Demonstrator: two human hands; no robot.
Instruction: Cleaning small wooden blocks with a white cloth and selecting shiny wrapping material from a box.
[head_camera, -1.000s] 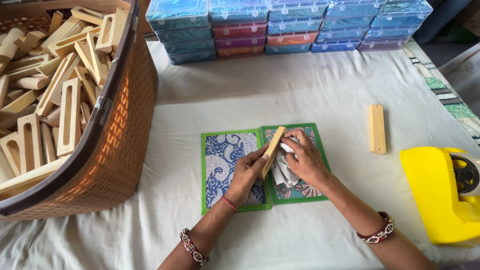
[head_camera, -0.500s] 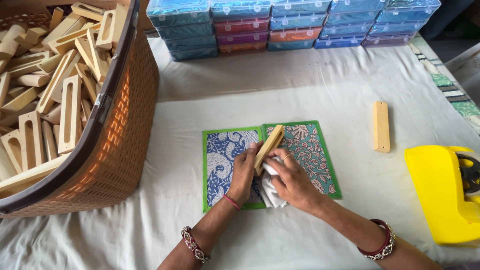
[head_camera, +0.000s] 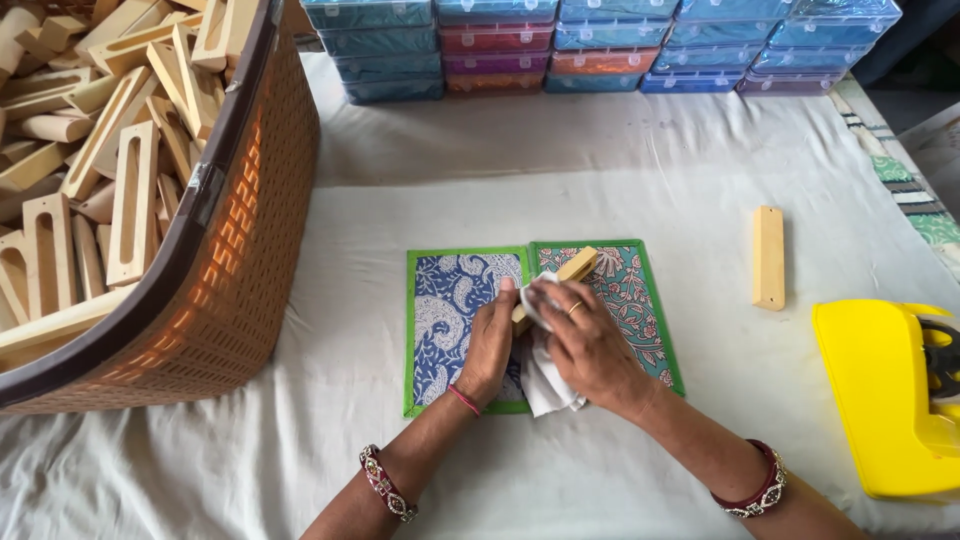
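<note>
- In the middle of the table, two hands work over a pair of patterned cloth mats with green edges.
- The blue mat (head_camera: 445, 320) lies on the left and the teal mat (head_camera: 640, 295) lies on the right, and their sides touch.
- The left hand (head_camera: 488, 345) holds the lower end of a small wooden block (head_camera: 575, 268), with its fingers wrapped around it.
- The block is tilted, and its top end pokes out up and to the right, over the place where the two mats meet.
- The right hand (head_camera: 590, 345) grips a white cloth (head_camera: 545, 380) and presses it against the block.
- Part of the white cloth hangs down below the hands onto the mats.
- The right hand has a ring on one finger, and both wrists wear beaded bracelets.
- To the right, another wooden block (head_camera: 768, 257) lies flat on the white table cover (head_camera: 600, 170), well apart from the hands.
- At the right edge sits a yellow plastic tool (head_camera: 880, 400), partly cut off by the edge of the view.
- On the left stands a big brown basket (head_camera: 240, 260) full of wooden pieces with long slots (head_camera: 100, 170).
- At the far side of the table, stacks of flat coloured boxes (head_camera: 600, 45) stand in a row.
</note>
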